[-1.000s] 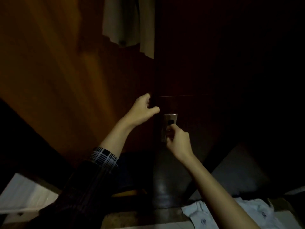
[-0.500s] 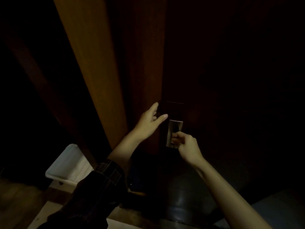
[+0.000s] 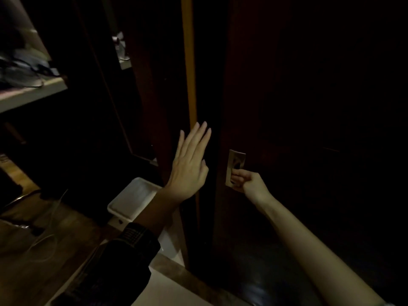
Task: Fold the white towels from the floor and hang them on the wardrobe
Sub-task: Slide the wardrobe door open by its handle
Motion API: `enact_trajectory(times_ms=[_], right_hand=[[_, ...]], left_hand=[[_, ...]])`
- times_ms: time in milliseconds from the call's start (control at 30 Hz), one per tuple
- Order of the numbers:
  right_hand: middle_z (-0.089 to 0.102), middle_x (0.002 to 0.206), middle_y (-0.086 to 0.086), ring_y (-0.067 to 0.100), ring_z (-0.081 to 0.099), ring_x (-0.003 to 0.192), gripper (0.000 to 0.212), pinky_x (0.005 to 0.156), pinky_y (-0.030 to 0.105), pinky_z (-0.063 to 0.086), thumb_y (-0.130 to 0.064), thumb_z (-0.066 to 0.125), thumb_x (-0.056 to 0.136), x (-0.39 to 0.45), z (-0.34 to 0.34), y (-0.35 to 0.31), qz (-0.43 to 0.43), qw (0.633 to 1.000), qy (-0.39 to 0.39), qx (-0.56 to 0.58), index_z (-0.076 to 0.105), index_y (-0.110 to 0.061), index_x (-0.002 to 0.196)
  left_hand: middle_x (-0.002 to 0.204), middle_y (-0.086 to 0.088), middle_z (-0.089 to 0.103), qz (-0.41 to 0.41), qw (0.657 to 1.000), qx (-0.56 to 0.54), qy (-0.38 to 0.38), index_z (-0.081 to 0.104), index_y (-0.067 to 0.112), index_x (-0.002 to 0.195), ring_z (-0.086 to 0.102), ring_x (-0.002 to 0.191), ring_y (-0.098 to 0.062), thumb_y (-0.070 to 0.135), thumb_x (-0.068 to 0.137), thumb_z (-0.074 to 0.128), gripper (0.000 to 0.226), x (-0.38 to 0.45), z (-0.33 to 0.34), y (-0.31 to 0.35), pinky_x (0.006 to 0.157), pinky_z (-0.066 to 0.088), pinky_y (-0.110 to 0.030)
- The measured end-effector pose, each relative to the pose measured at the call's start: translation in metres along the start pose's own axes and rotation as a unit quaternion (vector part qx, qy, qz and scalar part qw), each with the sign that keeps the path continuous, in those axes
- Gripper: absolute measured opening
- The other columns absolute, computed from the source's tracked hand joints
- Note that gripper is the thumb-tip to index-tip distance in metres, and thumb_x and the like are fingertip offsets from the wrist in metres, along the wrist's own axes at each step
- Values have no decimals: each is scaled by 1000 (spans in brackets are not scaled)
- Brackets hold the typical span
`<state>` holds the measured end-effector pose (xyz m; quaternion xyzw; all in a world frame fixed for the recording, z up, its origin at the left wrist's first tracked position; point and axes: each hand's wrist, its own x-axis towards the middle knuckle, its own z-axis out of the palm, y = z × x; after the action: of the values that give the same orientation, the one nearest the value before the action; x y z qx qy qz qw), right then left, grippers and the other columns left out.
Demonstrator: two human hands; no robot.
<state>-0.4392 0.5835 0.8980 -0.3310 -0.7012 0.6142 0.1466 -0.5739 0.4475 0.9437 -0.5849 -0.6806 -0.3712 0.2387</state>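
The scene is very dark. My right hand (image 3: 247, 183) has its fingers curled into the metal recessed handle (image 3: 236, 162) of the dark wardrobe door (image 3: 309, 107). My left hand (image 3: 189, 164) is raised flat with straight fingers, against or just in front of the orange-lit edge of the other door (image 3: 188, 74); contact is unclear. No white towel is visible in this view.
A white plastic bin (image 3: 130, 200) stands on the floor just left of my left forearm. A pale shelf (image 3: 33, 93) with dark clutter is at the upper left. Wooden floor (image 3: 33, 239) with a thin cable lies at the lower left.
The view has swung left, and the hanging cloth and the white towels on the floor have left the frame. My left hand has opened from curled to flat. My right hand stays on the handle.
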Motion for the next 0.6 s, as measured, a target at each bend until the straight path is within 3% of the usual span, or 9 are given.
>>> enact_trajectory(times_ms=[67, 167, 367, 433, 500, 600], right_hand=[[61, 125, 10, 20, 58, 117, 46, 94, 28, 49, 14, 34, 94, 5, 13, -10, -2, 1000, -14, 6, 52, -3, 133], [61, 122, 12, 23, 57, 119, 45, 97, 33, 48, 14, 31, 94, 13, 33, -20, 5, 1000, -24, 17, 51, -1, 132], [57, 130, 11, 21, 53, 123, 46, 103, 38, 45, 11, 35, 94, 25, 69, -34, -4, 999, -50, 11, 49, -6, 134], [58, 127, 9, 20, 53, 122, 43, 104, 38, 45, 8, 38, 95, 29, 79, -38, -12, 998, -57, 11, 49, -6, 134], [63, 117, 7, 20, 57, 117, 36, 101, 36, 47, 9, 39, 94, 35, 81, -42, -11, 999, -52, 2, 58, -7, 120], [64, 102, 6, 22, 60, 109, 36, 90, 30, 50, 16, 34, 93, 40, 74, -48, 4, 999, -52, -14, 61, -6, 102]], left_hand=[[155, -12, 17, -23, 999, 23, 37, 23, 3, 145, 0, 147, -15, -8, 75, 56, 78, -7, -10, -13, 120, -4, -42], [155, -14, 9, -58, 997, 25, 46, 20, 3, 146, -6, 147, -15, -8, 76, 53, 78, -13, -20, -29, 120, -4, -40], [158, -5, -8, -134, 990, -39, 36, 6, 7, 150, -10, 146, -9, -14, 80, 51, 85, -19, -26, -48, 117, 2, -16], [157, -3, -13, -150, 987, -48, 21, -1, 10, 150, -12, 146, -8, -16, 79, 46, 89, -19, -27, -55, 119, 10, -20], [155, 1, -17, -164, 985, -61, -9, -6, 13, 147, -15, 144, -5, -20, 78, 44, 91, -18, -31, -59, 116, 24, -24], [153, 6, -15, -169, 981, -96, -16, -5, 16, 145, -15, 141, 4, -25, 76, 42, 93, -16, -36, -61, 98, 30, -1]])
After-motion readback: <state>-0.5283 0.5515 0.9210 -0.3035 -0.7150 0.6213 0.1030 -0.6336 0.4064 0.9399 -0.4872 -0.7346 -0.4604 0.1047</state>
